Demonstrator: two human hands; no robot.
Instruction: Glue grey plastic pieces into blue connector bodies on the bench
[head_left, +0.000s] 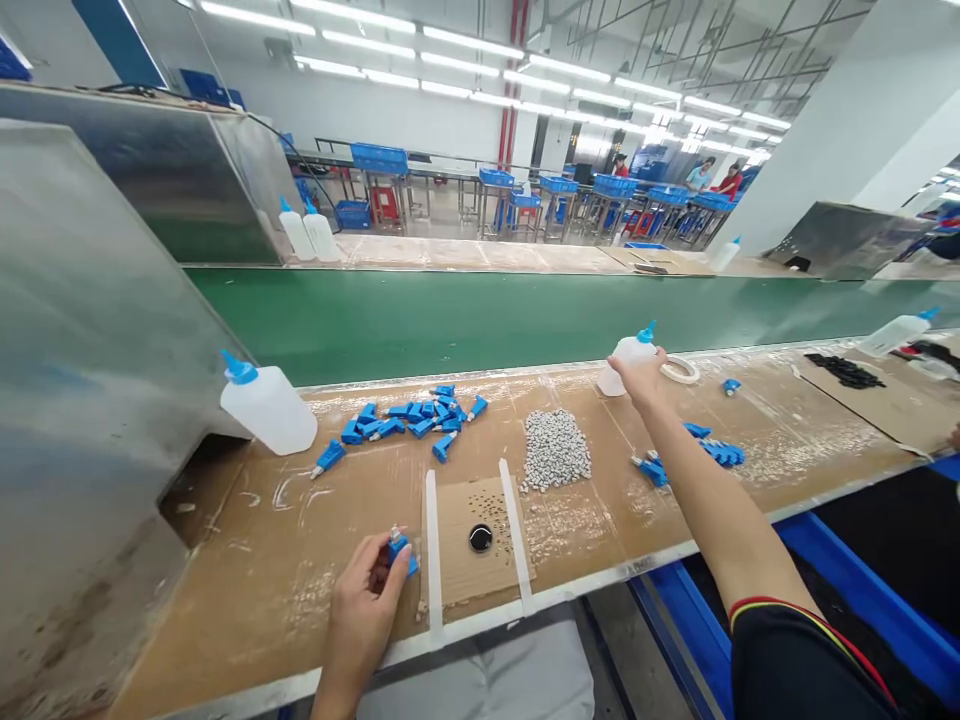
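Observation:
My left hand (367,590) pinches a small blue plastic part (400,550) with a pale tip, just above the bench near its front edge. Stretched out to the far side, my right hand (637,375) is closed round a white squeeze bottle (630,362) with a blue nozzle cap. Between the hands lies a cardboard piece (457,580) with white tape strips, a round black piece (481,538) and scattered tiny bits. A heap of small grey pieces (556,450) sits just beyond it. More blue parts (420,415) lie in a loose pile at the back left.
Another squeeze bottle (271,408) leans by the metal housing (82,330) on the left. A green conveyor belt (450,320) runs behind the bench. A tape roll (680,370) and several blue parts (721,453) lie on the right, with blue bins (847,590) below.

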